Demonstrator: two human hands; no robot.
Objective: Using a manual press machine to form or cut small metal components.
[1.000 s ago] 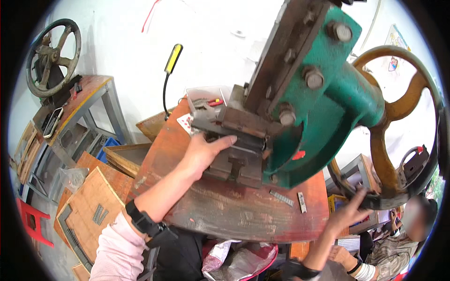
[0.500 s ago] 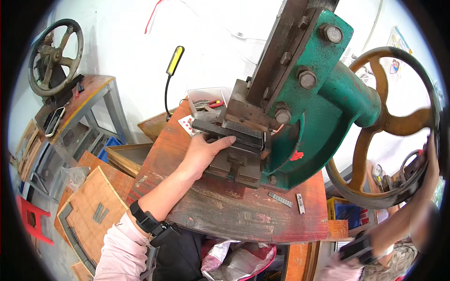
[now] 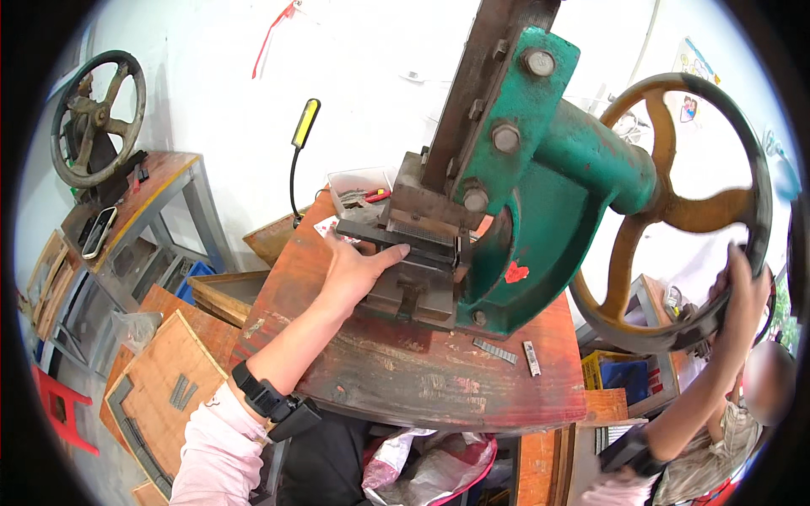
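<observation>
My left hand [image 3: 359, 268] is closed on a long dark metal bar [image 3: 359, 230] at the die of a green hand press [image 3: 553, 211]. Its thumb lies along the near side; the other fingertips are hidden behind the bar. The press ram block [image 3: 432, 204] sits just above a ridged metal plate [image 3: 413, 229] behind the bar. At the right, my right hand [image 3: 741, 291] is wrapped round the lower right rim of the press's large handwheel [image 3: 709, 211], whose spokes are brown. Slight blur softens the right fingers.
Two small metal strips [image 3: 495, 351] lie on the worn wooden table [image 3: 405, 396] before the press. Behind stands a clear plastic bin [image 3: 339, 196] with red-handled pliers. A wooden board [image 3: 169, 379] with metal strips is at left. Another person [image 3: 717, 447] sits at far right.
My right hand has moved lower on the handwheel rim and is less blurred. The whole view has shifted slightly. My left hand stays at the bar.
</observation>
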